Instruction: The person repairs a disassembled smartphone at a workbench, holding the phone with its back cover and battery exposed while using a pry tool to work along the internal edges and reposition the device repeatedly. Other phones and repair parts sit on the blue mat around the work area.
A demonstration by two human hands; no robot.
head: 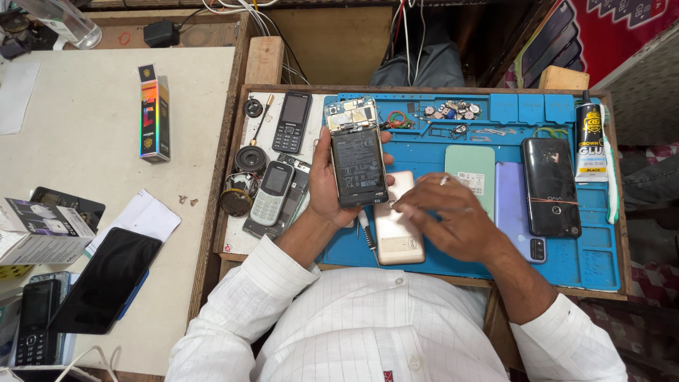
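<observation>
My left hand (327,191) holds an opened smartphone (356,152) with its back cover off, the black battery and circuit board facing up, above the blue work mat (438,152). My right hand (442,216) rests fingers-down on the mat, its fingertips touching a gold-coloured back cover (397,233) that lies flat beside the opened phone. A small screwdriver (367,232) lies on the mat between my hands.
On the mat lie a pale green cover (470,170), a purple phone (516,205), a black phone with a rubber band (550,185), small parts (453,111) and a glue tube (588,141). Two keypad phones (291,120) (271,192) and speakers sit left. A black phone (106,279) and boxes lie on the white counter.
</observation>
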